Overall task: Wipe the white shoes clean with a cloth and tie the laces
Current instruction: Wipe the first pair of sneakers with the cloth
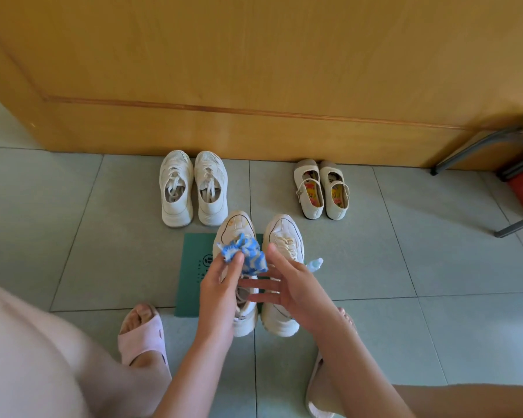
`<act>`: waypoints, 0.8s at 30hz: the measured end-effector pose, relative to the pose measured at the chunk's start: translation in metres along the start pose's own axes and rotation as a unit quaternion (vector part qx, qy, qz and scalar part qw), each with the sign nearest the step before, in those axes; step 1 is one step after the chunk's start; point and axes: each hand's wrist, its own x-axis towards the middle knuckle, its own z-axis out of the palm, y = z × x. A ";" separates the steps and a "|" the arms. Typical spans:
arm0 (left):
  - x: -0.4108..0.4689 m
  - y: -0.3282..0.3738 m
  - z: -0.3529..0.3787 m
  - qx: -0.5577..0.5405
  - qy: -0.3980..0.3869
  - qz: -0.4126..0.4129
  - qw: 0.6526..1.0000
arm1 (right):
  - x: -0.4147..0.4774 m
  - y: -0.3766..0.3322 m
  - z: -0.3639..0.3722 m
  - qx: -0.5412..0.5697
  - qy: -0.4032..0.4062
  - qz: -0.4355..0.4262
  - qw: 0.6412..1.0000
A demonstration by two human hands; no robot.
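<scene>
Two white lace-up shoes stand side by side on the floor in front of me, toes away: the left shoe point(235, 226) with brownish stains on its toe, the right shoe point(284, 236) with its laces showing. My left hand point(219, 285) pinches a crumpled blue-and-white cloth point(248, 254) above the left shoe. My right hand point(287, 285) hovers beside it with fingers spread and straight, the fingertips near the cloth, holding nothing.
A green mat point(194, 267) lies under the shoes. Another white sneaker pair point(192, 188) and a cream strap pair point(320, 188) stand by the wooden door point(254, 70). A small bottle point(314, 263) lies right of the shoes. My slippered feet point(142, 333) flank them. Chair legs point(477, 152) at right.
</scene>
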 end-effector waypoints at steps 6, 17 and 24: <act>0.009 -0.002 -0.013 0.014 -0.033 -0.026 0.999 | 0.016 0.003 0.003 0.165 0.005 -0.032 0.986; 0.029 0.016 -0.022 -0.057 -0.019 -0.091 0.994 | 0.025 -0.004 0.010 0.013 0.047 -0.114 0.992; 0.028 0.013 -0.020 -0.043 -0.022 -0.066 0.997 | 0.031 -0.005 0.011 -0.071 0.048 -0.017 0.996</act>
